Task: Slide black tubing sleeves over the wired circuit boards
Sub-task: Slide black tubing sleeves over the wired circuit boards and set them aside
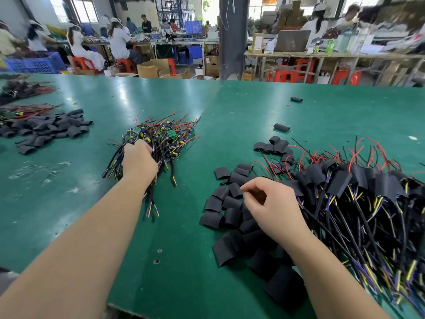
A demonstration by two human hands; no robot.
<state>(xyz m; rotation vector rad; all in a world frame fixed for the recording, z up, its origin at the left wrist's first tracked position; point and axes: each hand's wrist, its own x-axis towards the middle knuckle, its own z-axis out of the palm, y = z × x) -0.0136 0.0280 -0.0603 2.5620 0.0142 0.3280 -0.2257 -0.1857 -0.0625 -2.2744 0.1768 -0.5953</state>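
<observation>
A heap of bare wired circuit boards, green boards with black, red and yellow leads, lies at the table's centre left. My left hand rests on its near side, fingers curled down into the black cables. Loose black tubing sleeves are scattered in front of me. My right hand hovers over them, thumb and fingers pinched together; whether a sleeve is between them is hidden. To the right lies a big pile of sleeved boards with their wires trailing toward me.
The green table has a seam up its middle. A second sleeve pile and more wire bundles lie far left. Two stray sleeves sit at the far right. Several seated people work at benches beyond the table.
</observation>
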